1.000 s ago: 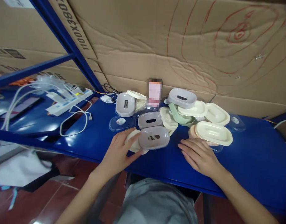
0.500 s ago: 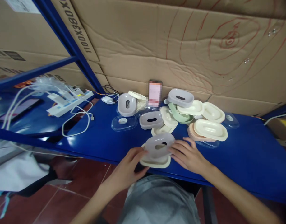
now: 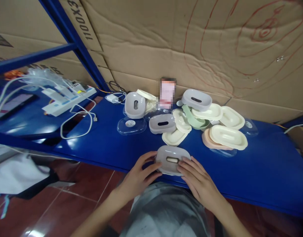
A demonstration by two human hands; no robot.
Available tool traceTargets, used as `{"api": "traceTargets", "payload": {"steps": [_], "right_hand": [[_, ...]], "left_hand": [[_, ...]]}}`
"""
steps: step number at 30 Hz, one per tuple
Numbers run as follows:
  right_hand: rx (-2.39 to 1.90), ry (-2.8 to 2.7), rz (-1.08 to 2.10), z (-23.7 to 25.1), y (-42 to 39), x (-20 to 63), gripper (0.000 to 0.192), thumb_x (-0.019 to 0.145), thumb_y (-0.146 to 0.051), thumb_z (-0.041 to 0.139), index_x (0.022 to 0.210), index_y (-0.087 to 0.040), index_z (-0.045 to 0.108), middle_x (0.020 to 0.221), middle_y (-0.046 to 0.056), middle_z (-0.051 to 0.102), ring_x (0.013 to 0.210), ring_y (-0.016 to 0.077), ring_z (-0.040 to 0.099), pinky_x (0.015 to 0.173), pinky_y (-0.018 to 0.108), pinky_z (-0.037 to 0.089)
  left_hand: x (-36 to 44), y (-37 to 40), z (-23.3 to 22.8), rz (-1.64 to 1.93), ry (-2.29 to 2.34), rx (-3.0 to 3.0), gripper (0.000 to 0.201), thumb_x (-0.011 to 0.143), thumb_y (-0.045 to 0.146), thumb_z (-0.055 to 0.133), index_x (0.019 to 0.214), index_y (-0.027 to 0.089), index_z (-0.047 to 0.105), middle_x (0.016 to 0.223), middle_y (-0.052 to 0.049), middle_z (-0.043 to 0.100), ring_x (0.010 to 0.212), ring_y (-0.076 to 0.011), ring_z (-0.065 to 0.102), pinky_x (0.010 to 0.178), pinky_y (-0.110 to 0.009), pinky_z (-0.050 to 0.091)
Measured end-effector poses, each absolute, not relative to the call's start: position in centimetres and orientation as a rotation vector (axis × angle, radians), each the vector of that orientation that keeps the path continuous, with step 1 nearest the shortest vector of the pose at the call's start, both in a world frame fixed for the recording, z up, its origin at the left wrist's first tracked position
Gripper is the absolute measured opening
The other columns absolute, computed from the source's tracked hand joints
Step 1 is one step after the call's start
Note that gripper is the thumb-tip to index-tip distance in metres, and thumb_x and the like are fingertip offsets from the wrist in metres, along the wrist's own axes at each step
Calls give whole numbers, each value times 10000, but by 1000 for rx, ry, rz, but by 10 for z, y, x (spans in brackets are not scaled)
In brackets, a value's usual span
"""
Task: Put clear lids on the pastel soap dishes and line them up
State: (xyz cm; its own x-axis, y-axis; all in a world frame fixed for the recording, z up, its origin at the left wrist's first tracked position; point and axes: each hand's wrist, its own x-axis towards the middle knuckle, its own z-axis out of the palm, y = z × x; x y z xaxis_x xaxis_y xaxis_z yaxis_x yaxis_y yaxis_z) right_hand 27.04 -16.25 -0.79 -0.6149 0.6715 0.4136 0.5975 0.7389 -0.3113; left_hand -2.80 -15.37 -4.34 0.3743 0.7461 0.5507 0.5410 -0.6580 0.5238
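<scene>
Both your left hand (image 3: 139, 174) and right hand (image 3: 199, 181) grip the grey soap dish (image 3: 173, 159); press its 2 ends evenly, keeping it level on the tabletop (image 3: 252, 171).

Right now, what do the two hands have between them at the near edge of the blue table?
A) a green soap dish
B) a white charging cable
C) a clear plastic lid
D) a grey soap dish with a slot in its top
D: the left hand and right hand both touch the grey soap dish at the blue table's near edge.
</scene>
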Motion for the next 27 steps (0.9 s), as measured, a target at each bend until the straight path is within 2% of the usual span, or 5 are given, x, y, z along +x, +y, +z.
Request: {"api": "traceTargets", "payload": {"steps": [8,13,19,24,27], "right_hand": [[-927,-2484,139,-14,-159,263,385,1067,-146,581,1440,-191,661,1453,115,722,1438,287,631,1268,615,480],[-911,-2499,75,-18,-160,265,370,1070,-141,591,1432,-175,659,1464,105,717,1435,259,632,1291,581,463],[-907,-2510,67,-19,-159,267,349,1083,-161,585,1426,-182,649,1480,80,706,1436,247,622,1296,564,459],[-927,-2478,50,-22,-158,268,366,1080,-171,600,1445,-193,630,1477,85,703,1410,254,634,1239,558,509],[-962,-2463,63,-23,-158,268,381,1079,-165,603,1457,-205,621,1476,87,700,1402,264,636,1219,572,519]], "left_hand": [[-26,-152,-36,1143,1127,2453,164,1032,269,725,1190,253,684,1363,-131,668,1233,-289,681,1016,-480,656],[-59,-132,-23,1116,1301,2506,291,1066,333,686,1348,269,659,1427,-125,647,1316,-283,658,1100,-477,602],[-132,-63,-23,1040,1788,2435,613,1033,502,695,1554,211,552,1733,-209,375,1592,-438,408,1263,-686,404],[-139,-63,-37,965,1696,2518,430,1088,511,599,1419,251,691,1531,-139,656,1456,-363,592,1224,-630,486],[-132,-86,-37,1042,1691,2512,383,1075,487,640,1384,274,721,1486,-117,695,1416,-353,625,1192,-624,519]]}}
